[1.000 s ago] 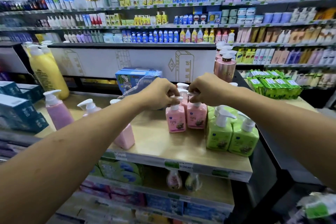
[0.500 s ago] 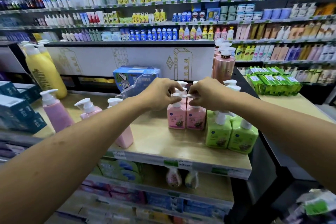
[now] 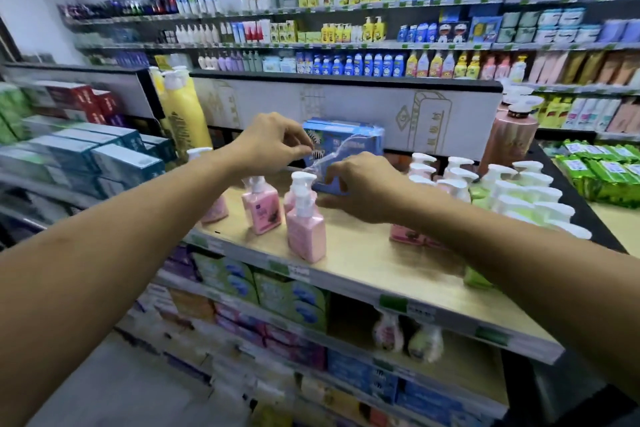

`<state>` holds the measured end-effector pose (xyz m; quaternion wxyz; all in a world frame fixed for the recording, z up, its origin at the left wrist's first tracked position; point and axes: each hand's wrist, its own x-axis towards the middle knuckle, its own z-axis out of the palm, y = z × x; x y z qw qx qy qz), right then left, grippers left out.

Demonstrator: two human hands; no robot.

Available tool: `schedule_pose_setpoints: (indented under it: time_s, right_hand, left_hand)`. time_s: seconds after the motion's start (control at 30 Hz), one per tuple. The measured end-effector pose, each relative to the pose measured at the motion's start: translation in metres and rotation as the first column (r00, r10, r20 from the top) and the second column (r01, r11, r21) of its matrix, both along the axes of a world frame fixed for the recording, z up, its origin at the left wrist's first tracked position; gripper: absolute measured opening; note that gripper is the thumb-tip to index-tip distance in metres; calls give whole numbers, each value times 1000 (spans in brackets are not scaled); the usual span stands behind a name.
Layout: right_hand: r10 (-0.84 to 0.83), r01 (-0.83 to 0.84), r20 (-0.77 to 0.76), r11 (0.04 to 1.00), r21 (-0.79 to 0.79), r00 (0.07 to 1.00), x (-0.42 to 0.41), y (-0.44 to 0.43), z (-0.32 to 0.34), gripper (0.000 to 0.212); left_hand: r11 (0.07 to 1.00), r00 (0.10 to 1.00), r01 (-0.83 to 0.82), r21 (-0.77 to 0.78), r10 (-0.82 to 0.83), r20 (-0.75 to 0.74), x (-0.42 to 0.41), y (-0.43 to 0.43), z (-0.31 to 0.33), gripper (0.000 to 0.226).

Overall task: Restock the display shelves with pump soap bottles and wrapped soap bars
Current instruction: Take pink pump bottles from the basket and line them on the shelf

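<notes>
Fingers (image 3: 306,146) of the left hand (image 3: 273,144) are drawn together, pinching clear film at the upper front of the blue soap-bar pack (image 3: 349,137). The right hand (image 3: 362,189) sits lower, its fingers (image 3: 333,177) curled at the pack's bottom front edge and apparently gripping film there. Blur leaves the exact contact uncertain. The pack stands at 12 o'clock on the top shelf (image 3: 381,270), close to the white back panel.

Progress, as judged:
- Bottle stocking looks well advanced. Ranked pink pump bottles (image 3: 427,168) stand at 2 o'clock from the hands. Green pump bottles (image 3: 526,194) stand just beside them at 3 o'clock, lined front to back.
- Loose pink bottles (image 3: 306,222) stand at 7 to 9 o'clock from the pack, apart from one another with pumps facing different ways. They probably want straightening.
- Soap bars seem to be the step in hand: film to come off, bars to be set out. No unwrapped-out bars show on the shelf.

Surface: pale wood-look board with price tags along the front lip.

Room:
- A tall yellow bottle (image 3: 183,111) stands at 10 o'clock and a large rose-coloured bottle (image 3: 512,137) at 2 o'clock.
- Teal boxes (image 3: 114,159) are on the next unit at 9 o'clock, and green packets (image 3: 602,173) at 3 o'clock.
- The lower shelf holds two small bottles (image 3: 389,333) near 5 o'clock.
- Wall shelving (image 3: 346,45) at 12 o'clock is packed with toiletries.
- The edges of the view are smeared.
</notes>
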<state>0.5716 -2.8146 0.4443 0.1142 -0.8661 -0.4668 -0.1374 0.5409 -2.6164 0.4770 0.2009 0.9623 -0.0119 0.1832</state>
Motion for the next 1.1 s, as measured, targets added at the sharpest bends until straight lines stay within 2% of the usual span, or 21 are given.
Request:
schedule_pose_setpoints:
  time_s: [0.13, 0.33, 0.43, 0.57, 0.8, 0.93, 1.1]
  right_hand:
    - [18, -7, -144, 997, 71, 989, -13, 39, -17, 51]
    - [-11, 27, -194, 996, 83, 981, -7, 44, -21, 41]
    - [28, -21, -260, 999, 29, 965, 0, 30, -8, 24]
    - [28, -40, -252, 998, -43, 967, 8, 14, 0, 26]
    - [32, -41, -254, 999, -28, 967, 12, 6, -4, 20]
    - [30, -57, -266, 994, -95, 964, 17, 1, -1, 28]
    - [71, -60, -319, 997, 44, 945, 18, 0, -5, 33]
  left_hand:
    - [999, 992, -26, -36, 21, -126, -5, 9, -11, 11]
    - [996, 984, -28, -79, 14, -178, -3, 7, -25, 15]
    - [996, 978, -12, -94, -8, -207, -4, 4, -27, 15]
    - [995, 977, -8, -101, -14, -215, -3, 2, -31, 18]
    - [999, 984, -36, -12, 33, -172, 4, 4, -38, 22]
    - [999, 984, -48, -15, 44, -173, 6, 3, -40, 21]
    - [998, 985, -55, 14, 56, -163, 4, 3, -43, 24]
